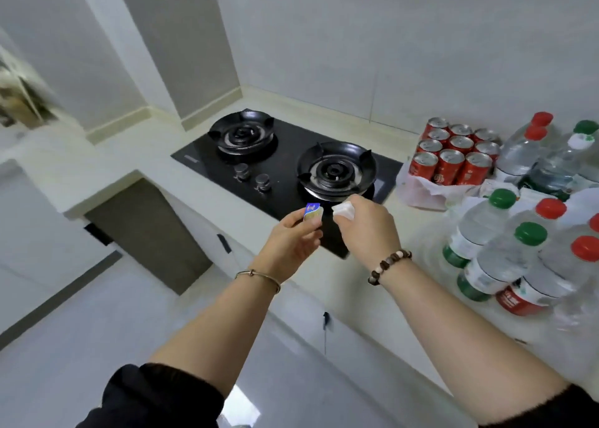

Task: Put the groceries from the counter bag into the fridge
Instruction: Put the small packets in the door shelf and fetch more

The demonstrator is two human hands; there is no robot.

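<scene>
My left hand [293,236] pinches a small blue and yellow packet [313,212] above the front edge of the black gas hob [285,171]. Beside it, my right hand [368,225] grips a small white crumpled piece [344,208]. On the counter to the right stands a block of several red cans [453,155] on a white plastic bag [421,190]. Several clear water bottles [505,249] with green and red caps lie and stand at the right edge.
The pale counter [136,155] runs in an L along the white walls, with two burners on the hob. Below are white cabinet fronts and an open dark recess [152,229]. The glossy pale floor [97,330] lies to my left. The fridge is not visible.
</scene>
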